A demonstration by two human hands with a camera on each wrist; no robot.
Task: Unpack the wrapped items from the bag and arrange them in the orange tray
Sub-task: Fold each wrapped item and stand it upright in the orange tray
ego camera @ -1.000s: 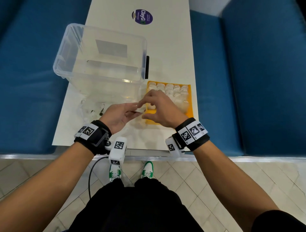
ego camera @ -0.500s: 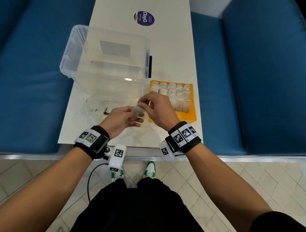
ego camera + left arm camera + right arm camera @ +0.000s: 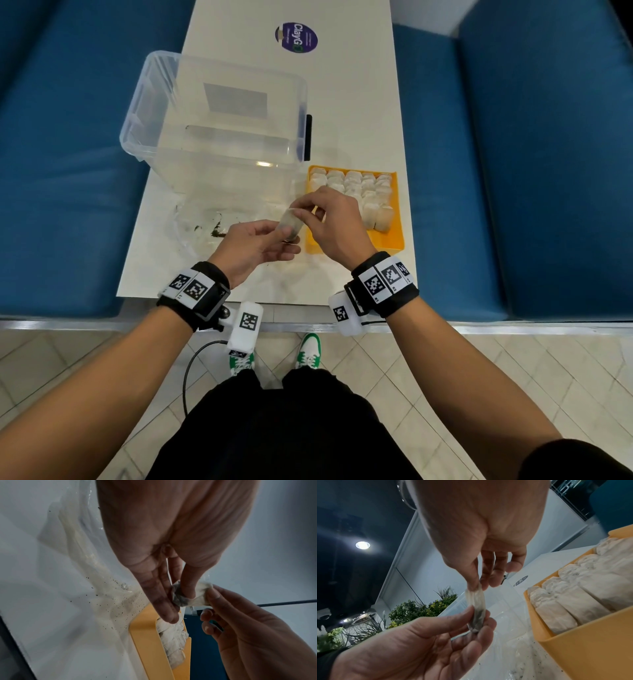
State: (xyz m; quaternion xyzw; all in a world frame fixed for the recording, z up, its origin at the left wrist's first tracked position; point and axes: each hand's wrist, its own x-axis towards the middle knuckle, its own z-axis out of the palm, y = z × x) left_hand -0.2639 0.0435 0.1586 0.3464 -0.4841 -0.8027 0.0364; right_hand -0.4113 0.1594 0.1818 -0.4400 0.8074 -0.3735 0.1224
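Observation:
A small wrapped item (image 3: 290,224), pale paper with dark contents, is held above the table just left of the orange tray (image 3: 394,241). My left hand (image 3: 282,238) pinches its lower end (image 3: 476,622) between thumb and fingers. My right hand (image 3: 301,213) pinches its upper end (image 3: 474,596) with thumb and forefinger. In the left wrist view the item (image 3: 187,598) stretches between both hands. Several wrapped items (image 3: 359,192) stand in rows in the tray's far part; its near part is bare. The clear bag (image 3: 205,222) lies flat on the table, with dark crumbs in it.
A clear plastic bin (image 3: 219,120) stands behind the bag, against the tray's far left corner. A purple sticker (image 3: 296,37) is at the table's far end. Blue cushions flank the white table (image 3: 363,102). Dark crumbs (image 3: 120,601) are scattered by the tray's edge.
Both hands have drawn back slightly from the tray's left edge. The right hand has taken the item's far end, and the item now stretches between the two hands.

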